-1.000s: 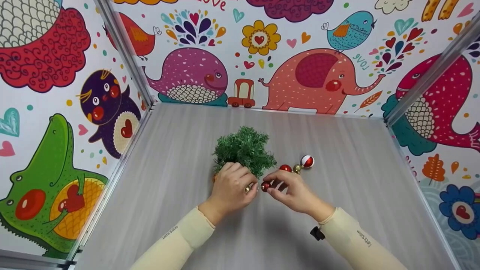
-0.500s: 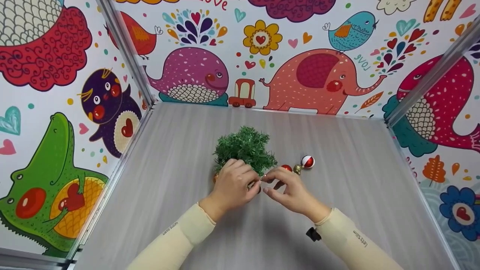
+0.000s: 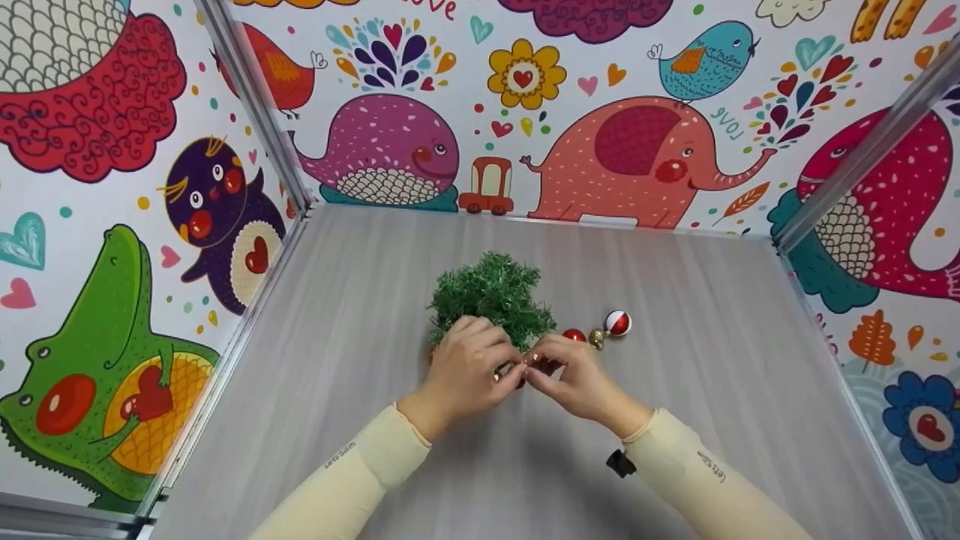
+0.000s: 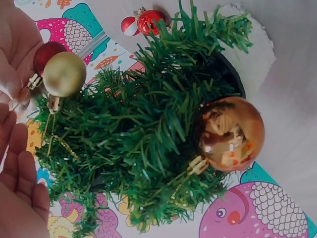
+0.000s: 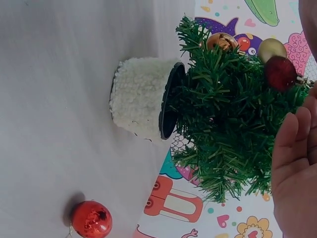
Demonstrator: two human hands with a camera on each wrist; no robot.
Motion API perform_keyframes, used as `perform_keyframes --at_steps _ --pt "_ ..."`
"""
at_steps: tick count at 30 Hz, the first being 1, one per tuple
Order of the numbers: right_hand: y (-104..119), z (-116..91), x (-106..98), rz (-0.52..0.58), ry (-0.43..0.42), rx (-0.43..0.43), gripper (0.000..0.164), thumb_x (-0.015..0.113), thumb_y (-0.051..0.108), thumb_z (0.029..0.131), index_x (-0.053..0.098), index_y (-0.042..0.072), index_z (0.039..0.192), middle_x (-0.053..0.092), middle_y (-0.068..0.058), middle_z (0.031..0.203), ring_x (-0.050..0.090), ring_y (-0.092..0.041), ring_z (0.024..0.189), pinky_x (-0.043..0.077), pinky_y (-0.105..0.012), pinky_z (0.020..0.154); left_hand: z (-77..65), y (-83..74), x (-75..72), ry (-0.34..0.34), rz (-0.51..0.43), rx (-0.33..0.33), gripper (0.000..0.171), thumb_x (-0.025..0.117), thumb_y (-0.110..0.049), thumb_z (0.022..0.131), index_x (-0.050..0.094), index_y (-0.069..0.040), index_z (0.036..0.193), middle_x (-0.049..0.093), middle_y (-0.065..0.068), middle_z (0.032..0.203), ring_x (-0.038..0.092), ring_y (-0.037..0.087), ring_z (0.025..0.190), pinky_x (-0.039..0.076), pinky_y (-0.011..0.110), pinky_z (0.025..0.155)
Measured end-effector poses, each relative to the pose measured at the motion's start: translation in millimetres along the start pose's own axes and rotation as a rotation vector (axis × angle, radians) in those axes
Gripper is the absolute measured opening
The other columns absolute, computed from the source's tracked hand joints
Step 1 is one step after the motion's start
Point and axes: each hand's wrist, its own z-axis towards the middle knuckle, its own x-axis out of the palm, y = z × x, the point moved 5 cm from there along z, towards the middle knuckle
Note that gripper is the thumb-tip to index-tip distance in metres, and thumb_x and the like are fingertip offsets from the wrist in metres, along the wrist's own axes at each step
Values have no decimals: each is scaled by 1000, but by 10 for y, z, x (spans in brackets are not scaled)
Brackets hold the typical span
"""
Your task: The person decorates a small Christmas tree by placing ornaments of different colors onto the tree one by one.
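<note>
A small artificial Christmas tree [image 3: 491, 292] stands in a fluffy white pot [image 5: 141, 96]. At its near side my left hand [image 3: 469, 364] and right hand [image 3: 574, 375] meet, fingertips together. Between them they pinch the thin gold string of a dark red Christmas bauble [image 4: 48, 55]; its ball hangs just below the fingertips. Touching or very close to that ball is a pale gold bauble [image 4: 64, 74], its string running into the branches. An orange-copper bauble [image 4: 233, 131] hangs lower on the tree. The exact finger grip is partly hidden.
Right of the tree on the grey table [image 3: 697, 375] lie a red bauble [image 5: 92, 219], a small gold bauble [image 3: 597, 339] and a red-and-white bauble [image 3: 618, 323]. Cartoon-printed walls [image 3: 525, 150] enclose the table at the back and sides.
My right hand has moved left and closed its fingertips against the left hand's. The dark red bauble, formerly in the right fingers, now hangs beneath both hands' fingertips. The left hand barely moved.
</note>
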Motion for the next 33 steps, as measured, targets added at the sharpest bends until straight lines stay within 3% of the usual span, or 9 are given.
perform_keyframes --at_steps 6,13,21,25,30,33 --pt "-37 -32 -37 56 -12 -25 21 68 -16 80 67 3 86 63 -7 82 60 -15 68 53 -29 56 -12 16 -4 4 20 -24 6 76 -22 81 74 -20 75 63 -8 79 57 15 76 46 34 79" --pt "-38 -39 -78 21 -47 -26 22 67 -19 77 65 2 84 61 -8 80 58 -15 65 51 -26 56 -38 9 0 17 98 -37 9 73 -23 81 74 -17 74 62 -5 82 56 17 79 45 34 81" --pt "-70 -39 -100 -57 -114 59 22 68 -18 76 64 3 80 61 -5 78 56 -12 65 51 -38 52 -23 -70 39 3 265 62 12 72 -24 82 72 -13 75 59 0 82 54 21 79 44 36 82" --pt "-89 -22 -121 -95 -143 93 21 68 -18 76 65 3 79 60 -4 77 55 -11 65 49 -32 52 44 -109 43 -13 336 105 14 72 -22 81 68 -13 70 60 2 87 54 23 82 43 38 84" --pt "-167 -6 -119 -89 -172 140 18 67 -18 76 65 -1 79 62 -8 75 56 -12 62 47 -23 53 100 -96 61 -7 355 29 15 72 -22 81 68 -13 70 61 3 86 55 25 83 42 40 86" --pt "-328 -34 -83 -89 -190 154 18 68 -18 77 66 0 79 63 -6 75 57 -13 61 47 -21 53 112 -84 75 2 384 -22 14 70 -22 82 69 -13 71 62 2 84 56 25 83 42 40 87"
